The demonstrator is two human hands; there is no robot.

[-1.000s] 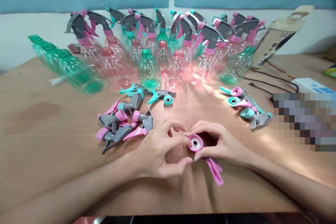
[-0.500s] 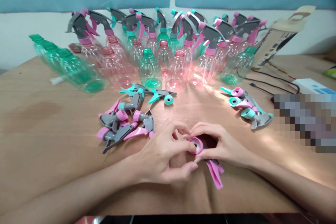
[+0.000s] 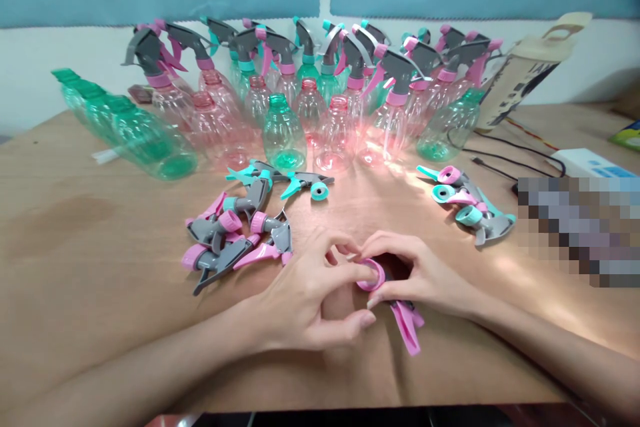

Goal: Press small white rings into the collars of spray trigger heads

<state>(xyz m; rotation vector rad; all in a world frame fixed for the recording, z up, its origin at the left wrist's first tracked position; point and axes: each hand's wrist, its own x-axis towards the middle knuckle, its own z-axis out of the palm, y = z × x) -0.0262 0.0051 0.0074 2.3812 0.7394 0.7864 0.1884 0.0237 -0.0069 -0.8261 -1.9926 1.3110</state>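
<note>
My right hand (image 3: 433, 277) grips a grey and pink trigger spray head (image 3: 407, 328) above the near part of the table. Its pink collar (image 3: 361, 283) faces my left hand (image 3: 315, 297). The left index fingertip reaches into the collar's opening, while the left thumb stands apart below it. Much of the grey body is hidden behind my right fingers. Loose spray heads in grey, pink and teal lie in a left pile (image 3: 220, 257). Another small pile of spray heads (image 3: 485, 223) lies to the right.
Behind the piles stand several pink and green bottles, some with spray heads on, such as a green bottle (image 3: 284, 137). Green bottles (image 3: 150, 137) lean in a row at left. A beige tumbler (image 3: 525, 77), a black cable (image 3: 530, 155) and a white box (image 3: 593, 163) are at right.
The left index fingertip sits deeper in the pink collar, which has tilted slightly. The view has shifted a little; the piles and bottles have stayed put.
</note>
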